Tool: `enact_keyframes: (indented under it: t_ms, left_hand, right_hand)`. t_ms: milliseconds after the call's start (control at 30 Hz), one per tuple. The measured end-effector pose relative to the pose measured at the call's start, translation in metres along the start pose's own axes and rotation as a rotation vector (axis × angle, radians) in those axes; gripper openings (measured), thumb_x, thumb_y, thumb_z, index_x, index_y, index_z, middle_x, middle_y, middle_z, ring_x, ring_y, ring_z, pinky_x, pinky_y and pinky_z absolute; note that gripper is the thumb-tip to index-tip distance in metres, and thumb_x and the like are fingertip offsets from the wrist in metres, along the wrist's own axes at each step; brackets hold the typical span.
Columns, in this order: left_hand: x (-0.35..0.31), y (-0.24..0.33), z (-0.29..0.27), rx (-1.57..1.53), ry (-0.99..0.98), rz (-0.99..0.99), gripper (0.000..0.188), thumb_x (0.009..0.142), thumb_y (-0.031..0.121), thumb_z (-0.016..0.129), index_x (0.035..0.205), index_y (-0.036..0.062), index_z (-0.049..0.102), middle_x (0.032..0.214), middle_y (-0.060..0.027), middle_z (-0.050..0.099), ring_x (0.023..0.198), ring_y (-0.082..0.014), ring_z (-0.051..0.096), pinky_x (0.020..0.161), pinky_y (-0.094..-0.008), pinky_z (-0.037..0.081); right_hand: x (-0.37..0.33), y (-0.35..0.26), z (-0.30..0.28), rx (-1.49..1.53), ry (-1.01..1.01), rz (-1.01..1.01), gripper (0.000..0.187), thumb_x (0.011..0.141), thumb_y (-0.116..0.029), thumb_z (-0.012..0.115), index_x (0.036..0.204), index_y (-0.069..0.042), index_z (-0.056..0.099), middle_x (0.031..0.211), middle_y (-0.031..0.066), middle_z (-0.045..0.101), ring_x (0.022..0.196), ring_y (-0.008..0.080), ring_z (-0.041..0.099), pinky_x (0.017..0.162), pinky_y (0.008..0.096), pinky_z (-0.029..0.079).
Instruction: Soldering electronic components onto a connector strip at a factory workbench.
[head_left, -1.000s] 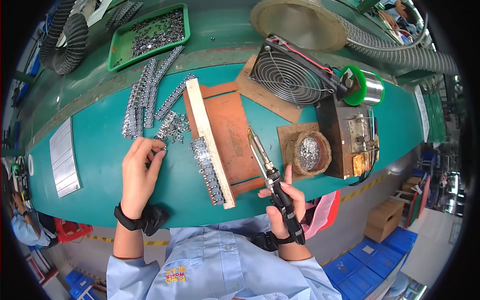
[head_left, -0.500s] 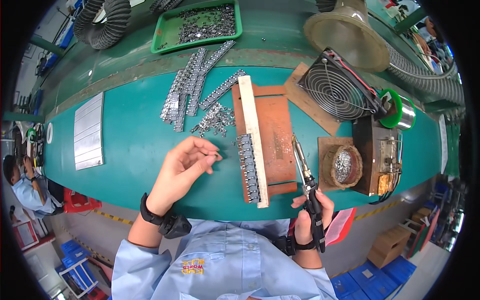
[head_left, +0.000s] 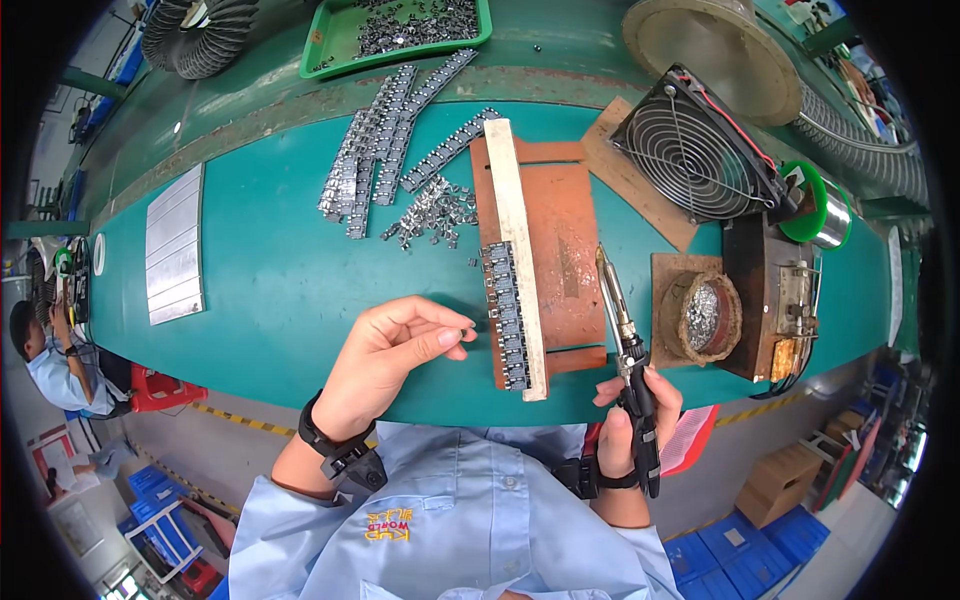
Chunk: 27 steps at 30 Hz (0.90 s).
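Observation:
My left hand (head_left: 405, 355) is pinched closed beside the row of components, with something tiny and dark at its fingertips that I cannot make out. That row of small black components (head_left: 506, 315) stands along the left edge of a pale wooden strip (head_left: 513, 200), which lies on an orange-brown board (head_left: 562, 230). My right hand (head_left: 640, 415) is wrapped round the black handle of a soldering iron (head_left: 630, 355). The iron's metal tip points away from me, just right of the board. Above my left hand lies a pile of small loose metal parts (head_left: 432, 212).
Component strips (head_left: 365, 150) lie at the back, below a green tray (head_left: 318, 45) of small parts. To the right stand a round pot (head_left: 735, 320) of silvery material, a fan (head_left: 690, 150), a solder spool (head_left: 832, 225) and a dark box (head_left: 745, 300). A metal plate (head_left: 175, 250) lies left.
My left hand has moved right, closer to the component row, still pinched. My right hand keeps its hold on the soldering iron. The whole view has shifted slightly.

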<state>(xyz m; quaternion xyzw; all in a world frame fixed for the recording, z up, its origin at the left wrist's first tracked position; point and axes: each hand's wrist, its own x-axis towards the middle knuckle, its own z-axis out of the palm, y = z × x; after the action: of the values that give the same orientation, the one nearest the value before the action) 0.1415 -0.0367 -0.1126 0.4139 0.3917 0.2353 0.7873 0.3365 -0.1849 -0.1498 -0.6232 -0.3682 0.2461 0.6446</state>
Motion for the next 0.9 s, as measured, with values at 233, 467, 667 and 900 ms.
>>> enact_keyframes:
  t_ms: [233,467,667,900]
  left_hand:
    - [0.005,-0.006,0.010,-0.078,0.015,-0.051,0.012,0.081,0.000,0.058,0.090,0.0019,0.051,0.085,-0.0055,0.058,0.074,-0.0113,0.056,0.068,-0.0239,0.047]
    - [0.013,-0.005,0.013,-0.052,-0.026,-0.060,0.013,0.082,0.001,0.057,0.091,0.0030,0.047,0.086,-0.0038,0.058,0.075,-0.0094,0.056,0.070,-0.0214,0.046]
    - [0.017,-0.005,0.012,-0.045,-0.050,-0.051,0.013,0.082,0.002,0.057,0.089,0.0034,0.046,0.086,-0.0037,0.058,0.075,-0.0094,0.056,0.070,-0.0213,0.045]
    - [0.018,-0.005,0.011,-0.055,-0.071,-0.059,0.012,0.083,0.003,0.057,0.087,0.0041,0.047,0.086,-0.0035,0.058,0.076,-0.0093,0.056,0.071,-0.0216,0.045]
  right_hand:
    - [0.000,-0.001,-0.001,0.002,-0.028,0.000,0.055,0.077,-0.031,0.063,0.116,-0.002,0.038,0.078,0.0143,0.056,0.065,0.0188,0.055,0.060,0.0286,0.045]
    - [0.000,0.000,-0.002,-0.008,-0.040,-0.007,0.054,0.077,-0.031,0.062,0.116,-0.002,0.038,0.078,0.0142,0.056,0.065,0.0188,0.055,0.060,0.0285,0.046]
    - [0.002,0.001,-0.002,-0.030,-0.050,-0.011,0.053,0.078,-0.032,0.061,0.115,-0.002,0.037,0.078,0.0143,0.056,0.064,0.0188,0.055,0.060,0.0287,0.046]
    - [0.007,0.005,-0.008,0.047,-0.181,-0.170,0.044,0.078,-0.014,0.064,0.112,0.000,0.039,0.088,0.0192,0.056,0.079,0.0239,0.058,0.057,0.0276,0.052]
